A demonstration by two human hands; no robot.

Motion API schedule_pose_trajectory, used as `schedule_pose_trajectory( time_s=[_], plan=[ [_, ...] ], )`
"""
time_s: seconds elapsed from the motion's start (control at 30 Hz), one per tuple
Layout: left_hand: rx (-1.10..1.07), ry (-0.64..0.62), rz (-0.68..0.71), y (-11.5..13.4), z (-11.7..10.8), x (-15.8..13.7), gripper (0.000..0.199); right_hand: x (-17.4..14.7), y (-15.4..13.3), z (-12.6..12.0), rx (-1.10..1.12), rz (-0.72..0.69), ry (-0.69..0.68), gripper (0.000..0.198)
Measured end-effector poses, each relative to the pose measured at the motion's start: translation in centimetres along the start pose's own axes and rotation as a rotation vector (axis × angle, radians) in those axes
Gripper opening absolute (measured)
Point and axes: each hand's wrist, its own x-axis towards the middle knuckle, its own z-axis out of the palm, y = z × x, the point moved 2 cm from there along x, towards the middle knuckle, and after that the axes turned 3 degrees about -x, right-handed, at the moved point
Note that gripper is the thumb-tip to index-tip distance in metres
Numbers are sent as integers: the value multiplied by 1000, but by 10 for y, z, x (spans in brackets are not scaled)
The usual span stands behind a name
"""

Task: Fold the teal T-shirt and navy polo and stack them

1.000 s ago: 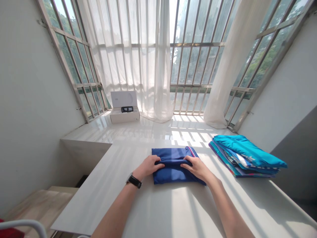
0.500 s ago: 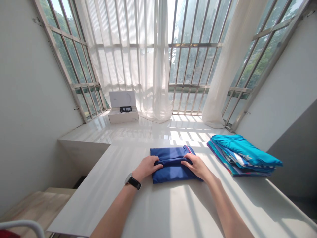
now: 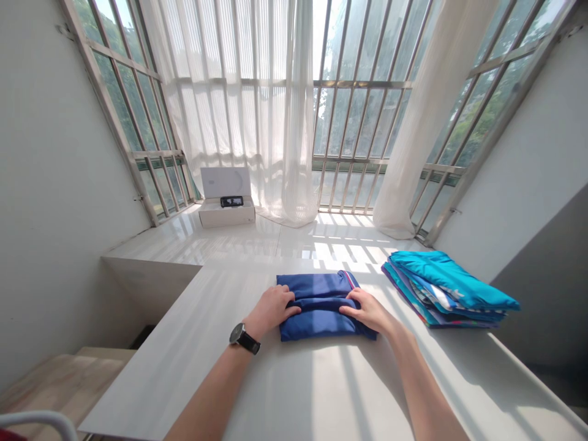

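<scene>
left hand [image 3: 272,307] and right hand [image 3: 371,310] are pinching a blue garment [image 3: 316,322] with their fingers [image 3: 286,288], garment's lying folded on the table [image 3: 275,392], pile of folded clothes [image 3: 452,286] just chilling to the right

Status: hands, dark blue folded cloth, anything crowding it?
Left hand, right hand: both pinching middle ridge of dark blue folded cloth. Cloth lying on white table. Teal-topped fabric stack apart, to the right.

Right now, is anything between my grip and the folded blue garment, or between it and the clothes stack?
Nothing visible: your left grip and right grip touch the garment. Toward the clothes stack, only your right grip and wrist lie partly between, by the garment's right edge.
</scene>
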Motion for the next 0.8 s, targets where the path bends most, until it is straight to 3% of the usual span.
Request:
schedule_pose_trajectory(
  time_s=[0.37, 0.8],
  plan=[
    [-55, 4, -69, -7, 2, 0, 33, 1, 0, 0, 124, 68, 14, 32],
    [-224, 59, -135, -13, 5, 0, 20, 3, 0, 4, 60, 69, 81, 37]
  ],
)
